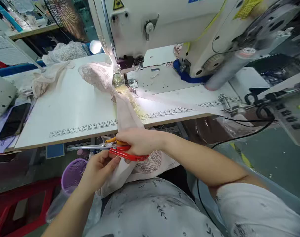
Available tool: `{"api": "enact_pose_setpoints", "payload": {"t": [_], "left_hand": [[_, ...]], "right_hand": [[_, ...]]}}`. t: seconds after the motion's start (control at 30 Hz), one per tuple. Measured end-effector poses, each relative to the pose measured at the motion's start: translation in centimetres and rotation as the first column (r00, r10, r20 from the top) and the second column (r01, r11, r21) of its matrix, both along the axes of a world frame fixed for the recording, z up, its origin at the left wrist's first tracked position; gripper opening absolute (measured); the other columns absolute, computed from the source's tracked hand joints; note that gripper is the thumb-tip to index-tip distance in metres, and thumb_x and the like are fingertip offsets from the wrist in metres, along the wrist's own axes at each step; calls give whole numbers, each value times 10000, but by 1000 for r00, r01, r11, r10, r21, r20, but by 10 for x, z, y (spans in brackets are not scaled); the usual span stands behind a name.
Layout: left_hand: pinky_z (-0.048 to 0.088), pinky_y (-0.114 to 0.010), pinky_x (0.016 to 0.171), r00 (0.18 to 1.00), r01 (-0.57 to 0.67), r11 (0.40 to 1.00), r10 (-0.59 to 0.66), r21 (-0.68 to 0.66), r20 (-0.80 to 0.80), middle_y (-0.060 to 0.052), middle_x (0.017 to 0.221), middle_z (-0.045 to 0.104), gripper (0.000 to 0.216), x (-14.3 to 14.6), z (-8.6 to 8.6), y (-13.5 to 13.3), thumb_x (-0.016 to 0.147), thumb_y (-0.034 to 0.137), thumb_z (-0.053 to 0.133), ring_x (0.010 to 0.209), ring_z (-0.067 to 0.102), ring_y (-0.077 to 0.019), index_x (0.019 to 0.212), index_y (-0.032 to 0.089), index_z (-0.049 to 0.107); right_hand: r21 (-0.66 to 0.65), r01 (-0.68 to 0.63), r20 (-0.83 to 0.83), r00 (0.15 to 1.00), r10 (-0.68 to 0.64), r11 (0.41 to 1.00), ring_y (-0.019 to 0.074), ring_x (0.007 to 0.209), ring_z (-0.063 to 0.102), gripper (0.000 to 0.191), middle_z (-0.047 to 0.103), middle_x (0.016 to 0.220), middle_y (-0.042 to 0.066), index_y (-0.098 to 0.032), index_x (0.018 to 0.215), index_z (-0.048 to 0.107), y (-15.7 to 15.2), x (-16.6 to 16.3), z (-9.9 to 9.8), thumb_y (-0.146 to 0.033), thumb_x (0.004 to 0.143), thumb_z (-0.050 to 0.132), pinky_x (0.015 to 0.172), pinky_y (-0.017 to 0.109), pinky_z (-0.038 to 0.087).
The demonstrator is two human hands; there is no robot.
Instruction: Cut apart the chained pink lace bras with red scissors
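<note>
In front of the table edge, my right hand is closed around scissors with red and orange handles. Their metal blades point left. Just below them my left hand is closed, thumb and fingers pinching pale fabric at its edge. The pale fabric runs from my lap up past my right hand to the sewing machine, where a lacy piece lies by the needle area. A lace panel shows on my lap. My left fingertips are partly hidden.
A white worktable has a printed ruler along its front edge. A phone lies on papers at left. Below stand a purple basket and a red stool. Cables hang at right. A thin strip crosses the table.
</note>
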State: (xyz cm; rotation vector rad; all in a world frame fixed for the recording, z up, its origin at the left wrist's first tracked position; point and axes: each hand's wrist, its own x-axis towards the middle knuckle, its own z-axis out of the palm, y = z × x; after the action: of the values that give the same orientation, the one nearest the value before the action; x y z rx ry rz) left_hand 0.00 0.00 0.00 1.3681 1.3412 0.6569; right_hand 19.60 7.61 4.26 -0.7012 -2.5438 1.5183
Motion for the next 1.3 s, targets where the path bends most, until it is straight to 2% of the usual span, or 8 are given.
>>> {"api": "enact_pose_setpoints", "payload": {"t": [0.2, 0.47, 0.77, 0.97, 1.07, 1.17, 1.2, 1.3], "left_hand": [[454, -192, 599, 997, -25, 999, 27, -38, 74, -19, 718, 707, 142, 2, 7, -1, 742, 305, 699, 652, 579, -132, 747, 163, 706], [480, -191, 690, 983, 40, 988, -12, -150, 186, -11, 732, 721, 154, 0, 15, 3, 738, 317, 735, 735, 624, -139, 833, 197, 749], [488, -267, 672, 989, -64, 978, 89, -200, 119, -63, 805, 724, 365, -2, 12, 2, 672, 430, 770, 779, 629, -207, 915, 160, 732], [472, -265, 642, 985, -99, 967, 129, -233, 116, -61, 742, 706, 388, -2, 7, 0, 595, 488, 795, 731, 605, -201, 771, 147, 739], [450, -223, 595, 970, -109, 966, 155, -233, 189, -26, 689, 673, 284, 0, 3, -2, 646, 420, 781, 644, 561, -144, 750, 162, 719], [373, -169, 495, 948, -116, 972, 169, -205, 268, 14, 613, 598, 237, 0, -3, -6, 715, 392, 732, 532, 470, -83, 693, 165, 668], [335, -159, 461, 945, -125, 972, 177, -198, 276, 24, 587, 571, 241, 0, -5, -7, 726, 388, 720, 500, 433, -69, 678, 162, 652], [265, -155, 416, 937, -153, 969, 205, -196, 283, 35, 549, 522, 251, -1, -9, -10, 726, 379, 709, 457, 371, -53, 656, 153, 625]], "right_hand": [[163, 10, 36, 999, -16, 987, 116, 544, 419, 280, 459, 636, -35, -222, 652, 292, 0, 1, -1, -171, 761, 545, 460, 252, 305], [171, -8, 34, 999, 2, 985, 109, 514, 387, 301, 420, 610, -44, -222, 637, 276, 1, -1, 5, -153, 757, 543, 444, 254, 305], [197, -17, 5, 1000, 17, 980, 112, 538, 395, 311, 447, 642, -30, -218, 635, 281, -1, -1, 5, -168, 776, 554, 456, 247, 305], [200, 5, 15, 1000, -8, 980, 121, 568, 414, 296, 483, 660, -16, -217, 649, 300, -5, -1, 5, -141, 748, 569, 478, 242, 301], [143, 234, -149, 966, -213, 962, 121, 594, 451, 241, 501, 690, -19, -213, 701, 341, -22, 3, -3, -100, 723, 553, 517, 232, 338], [-88, 515, -376, 776, -507, 853, 120, 605, 452, 176, 495, 737, -16, -215, 799, 361, -49, 17, -16, -234, 795, 536, 559, 238, 377], [-129, 534, -390, 748, -537, 836, 123, 596, 424, 192, 460, 726, -20, -216, 810, 359, -59, 23, -21, -292, 795, 534, 553, 246, 372], [-146, 358, -237, 892, -384, 922, 134, 597, 365, 288, 410, 709, -17, -221, 748, 328, -81, 38, -40, -426, 765, 529, 531, 259, 337]]}}
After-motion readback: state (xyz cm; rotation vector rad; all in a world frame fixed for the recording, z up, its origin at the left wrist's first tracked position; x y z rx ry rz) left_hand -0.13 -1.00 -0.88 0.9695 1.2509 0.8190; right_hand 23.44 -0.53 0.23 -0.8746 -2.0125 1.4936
